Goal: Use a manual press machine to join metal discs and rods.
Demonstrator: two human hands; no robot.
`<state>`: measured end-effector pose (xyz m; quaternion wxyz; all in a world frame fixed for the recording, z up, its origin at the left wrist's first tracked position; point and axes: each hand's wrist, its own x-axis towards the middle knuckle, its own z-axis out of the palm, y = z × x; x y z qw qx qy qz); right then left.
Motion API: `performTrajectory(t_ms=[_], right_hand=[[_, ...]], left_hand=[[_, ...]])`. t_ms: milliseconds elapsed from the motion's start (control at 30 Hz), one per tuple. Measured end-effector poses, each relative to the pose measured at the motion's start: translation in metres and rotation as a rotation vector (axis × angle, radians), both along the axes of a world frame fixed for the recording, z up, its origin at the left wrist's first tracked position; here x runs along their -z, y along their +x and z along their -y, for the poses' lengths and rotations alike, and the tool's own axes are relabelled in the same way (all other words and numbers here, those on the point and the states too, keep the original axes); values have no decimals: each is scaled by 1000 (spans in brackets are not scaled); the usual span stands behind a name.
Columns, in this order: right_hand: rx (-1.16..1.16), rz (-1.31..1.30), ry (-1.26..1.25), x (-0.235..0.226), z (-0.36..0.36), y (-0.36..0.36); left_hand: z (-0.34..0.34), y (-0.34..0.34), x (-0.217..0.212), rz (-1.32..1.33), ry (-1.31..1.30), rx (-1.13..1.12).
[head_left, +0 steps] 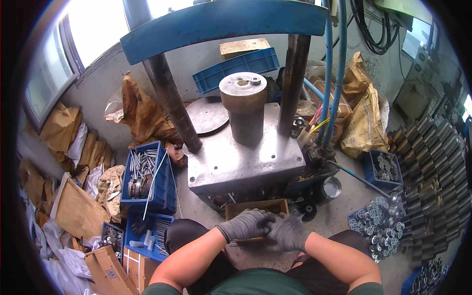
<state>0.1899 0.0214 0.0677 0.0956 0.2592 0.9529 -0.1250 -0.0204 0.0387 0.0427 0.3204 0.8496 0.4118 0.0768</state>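
Note:
My left hand (246,225) and my right hand (289,233), both in grey knitted gloves, meet in front of me. They are over a shallow wooden box (236,211) below the press table. Their fingers are curled inward and touch each other; whatever lies between them is hidden. Just beyond stands the press's steel table (246,169). On it rises a thick metal cylinder (247,118) with a wider head, and a small metal ring (254,80) lies on top of that head.
Dark columns (172,101) carry a blue crossbeam (221,29) above the table. On the left sit blue crates (156,196) with metal rods, and cardboard (81,209). Wheel-shaped metal parts (376,223), stacked bars (432,182) and a metal can (330,189) are on the right.

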Motion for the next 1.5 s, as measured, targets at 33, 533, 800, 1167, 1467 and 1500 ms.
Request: performTrajectory(t_ms=[33,533,800,1167,1467,1500], right_hand=[[-44,-102,31,1,3,1],[235,-633,-395,40,-36,6],[844,-1621,-1460,6,-48,7],[696,-1611,-1559,-1,-35,-20],[954,-1365,-1362,17,-46,-12],[1003,-1361,-1353,7,-44,-12]], left_hand=[[2,-2,-6,95,-63,48],[-4,11,17,596,12,-422],[8,19,-4,395,62,-416],[21,34,-8,272,187,-325],[1,19,-5,248,-41,-431],[3,16,0,245,-42,-443]])
